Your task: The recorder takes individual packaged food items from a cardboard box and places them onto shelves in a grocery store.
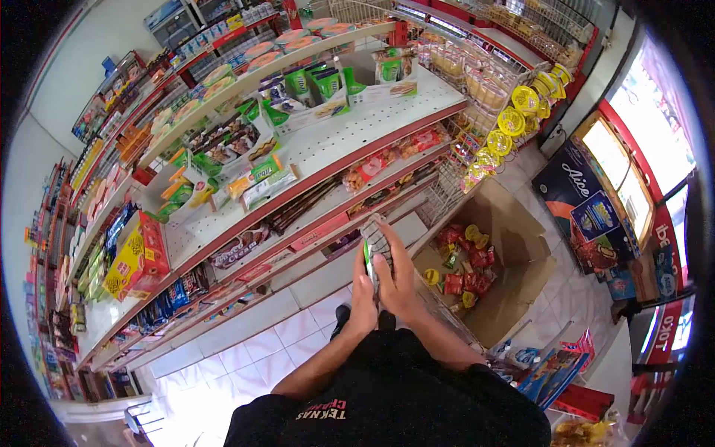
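My left hand (364,302) and my right hand (397,282) are together in front of my body, near the shelf's lower levels. Between them is a folded grey cloth (377,237), mostly under my right fingers. A slim item with a green edge (367,256) is pressed against the cloth on the left side, gripped by my left hand. Most of that item is hidden by the fingers. On the white top shelf (329,146) ahead lie a few loose snack bars (262,177), beside open display cartons (313,106) of wrapped bars.
A large open cardboard box (503,290) with red and yellow snack packets (469,274) stands on the right. Yellow round packs (511,120) hang from a wire rack (441,195) at the shelf end. A red-and-yellow carton (137,260) sits at left. White floor tiles (240,357) lie below.
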{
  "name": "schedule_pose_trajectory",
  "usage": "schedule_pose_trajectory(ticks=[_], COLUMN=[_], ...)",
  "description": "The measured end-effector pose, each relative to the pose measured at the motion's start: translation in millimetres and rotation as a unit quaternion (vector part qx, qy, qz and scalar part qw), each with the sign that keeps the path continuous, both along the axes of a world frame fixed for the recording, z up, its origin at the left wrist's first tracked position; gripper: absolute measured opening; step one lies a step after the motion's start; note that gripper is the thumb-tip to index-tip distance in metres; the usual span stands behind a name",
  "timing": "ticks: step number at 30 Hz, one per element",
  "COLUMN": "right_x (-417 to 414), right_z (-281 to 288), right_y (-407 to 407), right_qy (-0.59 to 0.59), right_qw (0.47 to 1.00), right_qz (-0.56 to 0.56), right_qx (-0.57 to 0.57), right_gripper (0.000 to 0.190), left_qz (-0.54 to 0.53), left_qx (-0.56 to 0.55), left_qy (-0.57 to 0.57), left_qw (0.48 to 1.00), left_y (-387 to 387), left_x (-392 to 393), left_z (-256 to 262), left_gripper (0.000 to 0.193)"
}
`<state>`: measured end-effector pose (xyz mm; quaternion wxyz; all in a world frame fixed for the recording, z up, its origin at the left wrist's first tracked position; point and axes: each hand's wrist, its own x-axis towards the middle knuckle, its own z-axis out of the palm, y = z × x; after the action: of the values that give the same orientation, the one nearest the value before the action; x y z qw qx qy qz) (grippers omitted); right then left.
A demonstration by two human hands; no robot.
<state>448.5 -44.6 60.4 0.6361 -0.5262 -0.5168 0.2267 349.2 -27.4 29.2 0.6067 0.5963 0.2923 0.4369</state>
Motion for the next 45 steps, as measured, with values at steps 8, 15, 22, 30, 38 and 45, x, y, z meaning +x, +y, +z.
schedule_pose_trajectory(ticks=[8, 15, 22, 30, 38, 45], right_x=[-15.8, -9.1, -30.5, -11.1, -24.9, -17.1], right_z=[-9.3, -4.5, -3.1, 14.2, -11.7, -10.7], right_y=[-12.8, 20.8, 9.5, 58.4, 35.2, 30.9], right_qy=[-0.201, -0.05, -0.136, -0.062, -0.04, -0.11], right_qw=[0.979, 0.996, 0.986, 0.992, 0.994, 0.989], right_qz=[0.04, 0.031, 0.077, -0.003, 0.076, 0.095], right_qx=[0.016, 0.061, 0.066, 0.113, -0.063, -0.005], right_gripper=[0.054, 0.048, 0.057, 0.054, 0.05, 0.049], left_qz=[-0.007, -0.015, 0.007, -0.004, 0.15, 0.17], left_qx=[-0.142, -0.001, -0.035, 0.005, -0.048, -0.155], left_qy=[-0.183, -0.081, -0.122, -0.094, -0.202, -0.204], left_qw=[0.973, 0.997, 0.992, 0.996, 0.967, 0.952], left_y=[11.3, 25.6, 66.8, 58.8, 55.7, 55.8], left_x=[-12.7, -6.2, -17.6, -9.7, -19.9, -42.4], left_z=[-26.5, 28.7, 47.8, 21.8, 13.4, -20.3], left_gripper=[0.07, 0.079, 0.064, 0.058, 0.049, 0.04])
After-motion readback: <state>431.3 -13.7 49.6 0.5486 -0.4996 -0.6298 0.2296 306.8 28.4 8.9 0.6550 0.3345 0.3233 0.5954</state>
